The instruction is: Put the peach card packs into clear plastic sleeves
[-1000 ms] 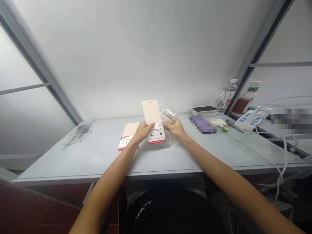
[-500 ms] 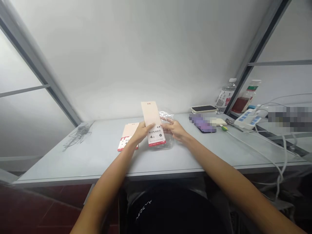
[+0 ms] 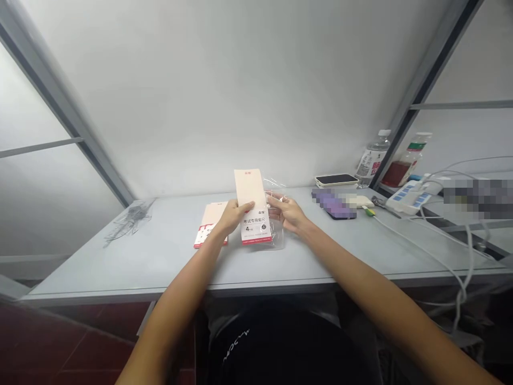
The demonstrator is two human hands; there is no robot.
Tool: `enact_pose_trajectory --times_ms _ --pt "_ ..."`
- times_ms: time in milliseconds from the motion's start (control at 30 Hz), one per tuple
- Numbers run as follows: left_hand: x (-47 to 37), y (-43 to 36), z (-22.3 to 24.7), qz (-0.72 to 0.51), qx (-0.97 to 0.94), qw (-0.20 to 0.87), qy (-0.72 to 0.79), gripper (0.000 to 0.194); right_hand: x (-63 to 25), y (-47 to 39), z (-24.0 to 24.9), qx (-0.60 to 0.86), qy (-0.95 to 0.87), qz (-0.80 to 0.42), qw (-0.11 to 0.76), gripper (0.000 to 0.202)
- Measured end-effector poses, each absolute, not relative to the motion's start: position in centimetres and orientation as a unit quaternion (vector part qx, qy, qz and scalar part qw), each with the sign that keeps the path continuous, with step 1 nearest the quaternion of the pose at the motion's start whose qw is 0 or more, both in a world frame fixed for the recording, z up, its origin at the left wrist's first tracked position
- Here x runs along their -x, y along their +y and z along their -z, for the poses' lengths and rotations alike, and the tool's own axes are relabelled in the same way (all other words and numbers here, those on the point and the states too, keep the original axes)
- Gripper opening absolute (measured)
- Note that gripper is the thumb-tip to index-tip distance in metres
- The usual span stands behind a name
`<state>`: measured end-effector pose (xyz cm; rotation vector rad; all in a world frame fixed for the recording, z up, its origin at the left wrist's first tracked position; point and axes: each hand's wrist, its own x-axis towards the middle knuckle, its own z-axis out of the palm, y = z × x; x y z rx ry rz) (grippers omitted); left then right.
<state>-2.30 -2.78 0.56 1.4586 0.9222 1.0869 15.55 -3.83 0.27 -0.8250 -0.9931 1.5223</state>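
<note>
Over the middle of the desk my left hand (image 3: 236, 215) grips a tall cardboard packaging card (image 3: 250, 187), cream above, white below, with a red bottom strip. Its thumb lies across the card's front. My right hand (image 3: 291, 213) pinches a clear plastic bag (image 3: 276, 241) at the card's right side. The bag is partly behind the card; whether the card's edge is inside it I cannot tell. Similar cards (image 3: 211, 218) lie on the desk left of the held one, partly covered by my left hand and forearm.
Toward the right lie a phone (image 3: 336, 179), a purple blurred item (image 3: 334, 204), and a white power strip (image 3: 411, 197) with cables. Two bottles, one clear (image 3: 372, 160) and one with red liquid (image 3: 402, 170), stand behind. A grey tangled bundle (image 3: 130, 219) is at the left.
The card has turned slightly more upright and shifted a little, its face now squarer to me. The bag has moved slightly down and hangs straighter beside it. Both hands keep their grip.
</note>
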Motion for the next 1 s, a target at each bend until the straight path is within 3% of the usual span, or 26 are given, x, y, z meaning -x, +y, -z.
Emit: enact_pose_trajectory --times_ms 267,433,567,833,1000 --pt "2.1 -3.0 -0.3 -0.450 -0.610 0.516 0.398 0.029 -15.3 -3.6 0.3 0.392 -0.440 -0.600 0.541 0.041" --pt "1.5 -3.4 -0.7 -0.468 -0.541 0.596 0.365 0.029 -15.3 -3.7 0.2 0.387 -0.465 -0.603 0.520 0.036" --pt "1.7 -3.3 -0.9 -0.489 -0.491 0.618 0.372 0.035 -15.5 -3.9 0.0 0.339 -0.500 -0.637 0.479 0.046" --pt "1.3 -2.7 -0.7 -0.617 -0.464 0.509 0.380 0.043 -15.4 -3.9 0.1 0.325 -0.463 -0.673 0.476 0.044" --pt "1.5 -2.6 -0.4 -0.606 -0.523 0.403 0.443 0.044 -15.1 -4.0 0.3 0.367 -0.473 -0.652 0.465 0.036"
